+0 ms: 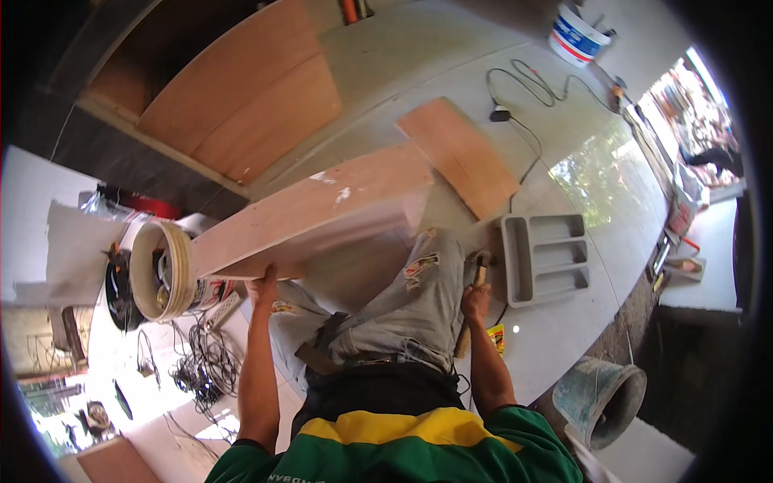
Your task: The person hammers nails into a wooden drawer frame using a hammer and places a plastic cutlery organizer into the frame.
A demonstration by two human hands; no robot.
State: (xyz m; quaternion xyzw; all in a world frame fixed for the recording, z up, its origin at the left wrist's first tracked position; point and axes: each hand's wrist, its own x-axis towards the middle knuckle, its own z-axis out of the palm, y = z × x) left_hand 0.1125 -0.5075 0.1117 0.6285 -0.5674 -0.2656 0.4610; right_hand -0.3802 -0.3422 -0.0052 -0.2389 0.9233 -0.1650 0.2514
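Note:
A long wooden drawer box (pixel 322 193) made of reddish plywood rests on its side across my legs. My left hand (pixel 262 288) grips its near lower edge at the left end; the fingertips are partly hidden by the board. In my right hand (pixel 476 304) is a hammer (pixel 481 274), its wooden handle wrapped by my fingers and its head pointing up and away, beside my right knee. To the right of the hammer lies a grey plastic cutlery tray (pixel 519 262) with several compartments. Beyond the drawer box a flat plywood panel (pixel 459 157) lies on the floor.
A cream bucket (pixel 183 270) with tools stands left of the drawer box. Tangled black cable (pixel 201 366) lies below it. A cabinet with a curved plywood panel (pixel 258 97) is at the far left. A grey-green bucket (pixel 580 394) lies tipped at right; a white bucket (pixel 576 39) stands far right.

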